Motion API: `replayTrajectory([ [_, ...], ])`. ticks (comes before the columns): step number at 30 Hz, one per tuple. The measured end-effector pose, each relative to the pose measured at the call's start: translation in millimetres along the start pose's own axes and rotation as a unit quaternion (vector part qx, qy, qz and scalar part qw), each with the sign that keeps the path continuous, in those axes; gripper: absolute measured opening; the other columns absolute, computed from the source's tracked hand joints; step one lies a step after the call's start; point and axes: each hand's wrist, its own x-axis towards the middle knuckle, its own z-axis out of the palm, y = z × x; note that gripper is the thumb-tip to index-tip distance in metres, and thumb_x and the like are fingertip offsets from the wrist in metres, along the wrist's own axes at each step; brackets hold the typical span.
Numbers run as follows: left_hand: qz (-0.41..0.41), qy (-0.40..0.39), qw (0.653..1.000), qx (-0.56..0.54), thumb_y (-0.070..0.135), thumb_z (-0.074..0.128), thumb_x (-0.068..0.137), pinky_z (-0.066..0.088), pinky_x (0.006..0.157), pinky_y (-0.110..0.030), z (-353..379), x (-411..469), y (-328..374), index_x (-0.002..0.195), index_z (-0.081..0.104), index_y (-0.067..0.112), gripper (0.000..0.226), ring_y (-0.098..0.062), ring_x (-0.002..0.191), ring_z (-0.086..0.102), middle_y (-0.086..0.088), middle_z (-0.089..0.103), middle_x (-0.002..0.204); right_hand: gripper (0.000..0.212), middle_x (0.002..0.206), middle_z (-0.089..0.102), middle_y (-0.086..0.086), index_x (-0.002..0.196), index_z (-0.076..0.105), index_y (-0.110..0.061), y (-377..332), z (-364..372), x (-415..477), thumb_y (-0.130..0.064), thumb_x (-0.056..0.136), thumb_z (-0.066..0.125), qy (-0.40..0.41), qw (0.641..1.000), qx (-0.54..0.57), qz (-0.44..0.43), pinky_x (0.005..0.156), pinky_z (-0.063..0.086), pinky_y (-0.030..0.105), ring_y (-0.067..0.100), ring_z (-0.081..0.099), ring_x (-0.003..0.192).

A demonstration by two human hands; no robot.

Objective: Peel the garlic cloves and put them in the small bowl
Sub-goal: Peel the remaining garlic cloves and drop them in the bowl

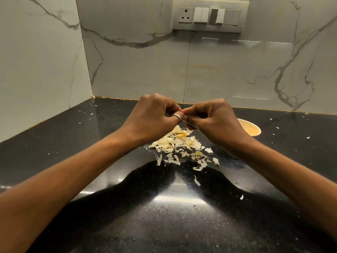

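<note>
Two hands meet above the black countertop [73, 143], with their fingertips touching at the centre of the view. The left hand [153, 114] has its fingers curled tightly inward and wears a metal ring [177, 117] on one digit. The right hand [211, 121] is curled in the same manner. Both hands pinch the same small item between their fingertips.

The held item is taken to be a garlic clove [183, 116]. Only a thin pale sliver of it shows between the fingertips, and the rest is hidden by the fingers. Whether it is peeled cannot be determined.

Directly below the hands lies a pile of skins [178, 148]. The skins are dry, papery flakes, cream to pale yellow, and they spread toward the near edge. A second clove [180, 136], plumper and more yellow than the flakes, rests in the far part of the pile. Single white flakes lie scattered across the countertop, well apart from the pile.

The small bowl [251, 127] stands on the countertop to the right of the pile, just behind the right hand. Its rim and inner wall are pale cream-yellow. The right wrist hides its left portion, and any contents cannot be made out.

A marble-patterned wall [145, 61] rises behind the countertop and carries a switch panel [209, 15].
</note>
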Motion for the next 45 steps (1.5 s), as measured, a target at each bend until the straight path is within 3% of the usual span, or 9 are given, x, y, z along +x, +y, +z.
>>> replayTrajectory([
  [8, 0.087, -0.003, 0.994, 0.072, 0.022, 0.068, 0.091, 0.047, 0.056, -0.019, 0.7, -2.4, -3.1, 0.093, 0.078, 0.011, 0.014, -0.006, 0.058, 0.06, 0.002, 0.071, 0.072, 0.011, 0.078, 0.076, 0.001, 0.099, 0.079, -0.011, -0.5, -0.2, 0.1, -0.014, 0.09, 0.074, -0.019, 0.999, -0.031, -0.003, 0.07, 0.063, 0.032, 0.011, 0.072, 0.069],
  [14, 0.073, 0.011, 0.994, 0.086, 0.017, 0.067, 0.088, 0.029, 0.054, -0.008, 5.3, -5.3, -0.7, 0.084, 0.077, 0.011, 0.013, 0.0, 0.05, 0.049, 0.005, 0.064, 0.063, 0.009, 0.077, 0.074, 0.0, 0.097, 0.079, -0.011, -1.7, 3.2, -2.1, -0.01, 0.09, 0.074, -0.019, 0.999, -0.034, -0.005, 0.069, 0.062, 0.03, 0.009, 0.071, 0.067],
  [18, -0.007, 0.015, 1.0, 0.024, 0.015, 0.068, 0.09, 0.049, 0.051, -0.019, 6.2, -6.2, 1.7, 0.086, 0.077, 0.01, 0.011, -0.004, 0.051, 0.06, 0.01, 0.063, 0.061, 0.009, 0.079, 0.075, 0.003, 0.097, 0.078, -0.01, -3.3, 6.0, -3.5, -0.008, 0.089, 0.073, -0.013, 0.999, 0.017, 0.023, 0.07, 0.063, 0.031, 0.012, 0.073, 0.07],
  [21, -0.134, -0.012, 0.982, -0.134, 0.01, 0.068, 0.092, 0.06, 0.054, -0.028, 3.2, -3.9, 4.2, 0.088, 0.074, 0.008, 0.009, -0.011, 0.058, 0.069, -0.006, 0.07, 0.072, 0.01, 0.084, 0.076, 0.01, 0.099, 0.076, -0.007, -4.9, 5.4, -4.0, -0.006, 0.089, 0.072, -0.017, 0.992, 0.104, 0.066, 0.072, 0.062, 0.029, 0.018, 0.075, 0.075],
  [25, -0.237, -0.052, 0.939, -0.245, 0.009, 0.062, 0.095, 0.061, 0.059, -0.031, -0.4, -3.0, 7.7, 0.087, 0.071, 0.002, 0.014, -0.013, 0.065, 0.066, -0.016, 0.07, 0.086, 0.011, 0.087, 0.075, 0.015, 0.1, 0.074, -0.002, -7.7, 6.8, -5.6, -0.001, 0.089, 0.07, -0.025, 0.982, 0.162, 0.096, 0.07, 0.061, 0.028, 0.021, 0.075, 0.074],
  [30, -0.321, -0.067, 0.884, -0.334, 0.015, 0.059, 0.099, 0.056, 0.053, -0.022, -3.6, 0.8, 7.9, 0.098, 0.069, -0.007, 0.025, -0.008, 0.059, 0.06, -0.009, 0.062, 0.077, 0.011, 0.09, 0.074, 0.02, 0.1, 0.071, -0.002, -10.8, 5.7, -7.1, -0.001, 0.09, 0.068, -0.027, 0.972, 0.203, 0.112, 0.072, 0.062, 0.03, 0.025, 0.073, 0.076],
  [34, -0.359, -0.072, 0.868, -0.336, 0.02, 0.06, 0.099, 0.055, 0.052, -0.021, -2.1, 0.5, 4.2, 0.093, 0.071, 0.001, 0.023, -0.007, 0.057, 0.058, -0.004, 0.06, 0.074, 0.026, 0.099, 0.072, 0.025, 0.116, 0.067, -0.004, -15.3, 0.1, -4.6, 0.003, 0.091, 0.065, -0.012, 0.949, 0.286, 0.131, 0.075, 0.062, 0.029, 0.024, 0.073, 0.081],
  [38, -0.361, -0.074, 0.879, -0.302, 0.022, 0.058, 0.098, 0.059, 0.057, -0.025, -1.7, 0.5, 3.3, 0.088, 0.07, 0.007, 0.022, -0.008, 0.056, 0.055, -0.002, 0.059, 0.071, 0.021, 0.1, 0.073, 0.021, 0.111, 0.07, -0.005, -18.0, -6.5, -1.8, 0.001, 0.093, 0.062, -0.012, 0.939, 0.311, 0.144, 0.074, 0.062, 0.027, 0.02, 0.072, 0.081],
  [45, -0.251, -0.039, 0.94, -0.225, 0.01, 0.061, 0.096, 0.061, 0.06, -0.03, -2.9, -0.3, 1.2, 0.098, 0.071, 0.013, 0.011, -0.014, 0.068, 0.065, -0.009, 0.07, 0.087, 0.019, 0.098, 0.072, 0.02, 0.111, 0.067, -0.001, -17.9, -3.4, -4.3, 0.001, 0.093, 0.061, -0.048, 0.952, 0.258, 0.16, 0.066, 0.061, 0.027, 0.019, 0.073, 0.076],
])
